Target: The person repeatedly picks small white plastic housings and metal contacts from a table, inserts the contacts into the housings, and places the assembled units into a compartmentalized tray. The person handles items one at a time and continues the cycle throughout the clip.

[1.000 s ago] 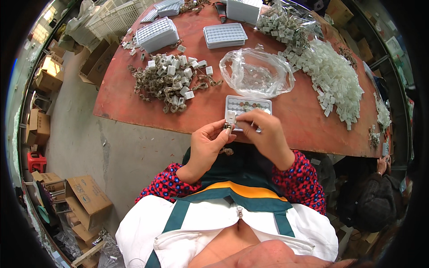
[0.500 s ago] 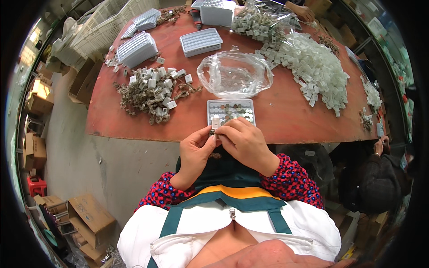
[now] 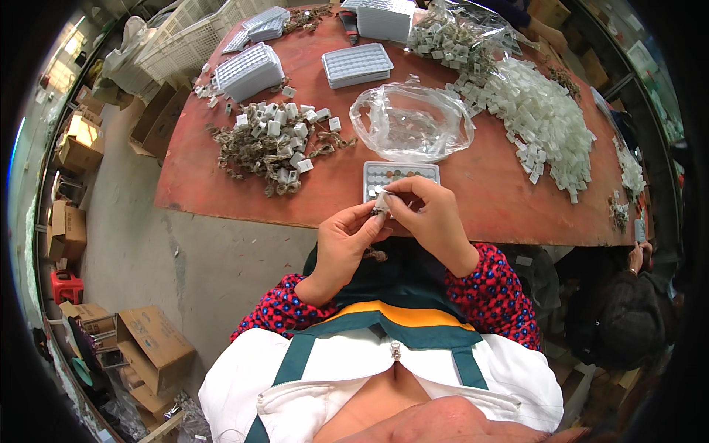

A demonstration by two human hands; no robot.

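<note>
My left hand [image 3: 343, 247] is closed on the lower end of a small white plastic casing [image 3: 382, 202], thumb and fingers pinching it near the table's front edge. Fingertips of my right hand [image 3: 434, 219] pinch the same casing from above. A knotted brown cord [image 3: 378, 255] hangs below my left fingers. Just beyond my hands lies a pale tray [image 3: 369, 168] with round wells, some holding small round discs, silvery and coppery. My right hand covers part of the tray. Fine detail between the fingertips is hidden.
On the red table [image 3: 295, 214] are a pile of corded white casings [image 3: 277, 140], a clear plastic bag [image 3: 410, 122], a heap of translucent pieces [image 3: 546, 122] and stacked trays [image 3: 358, 63]. Another person's hands [image 3: 639, 255] work at right; another person's hand [image 3: 546, 33] shows at the far side.
My right hand has risen from beside the casing's lower end to its top. The casing now leans and is partly covered by my right fingers. The whole view has shifted slightly.
</note>
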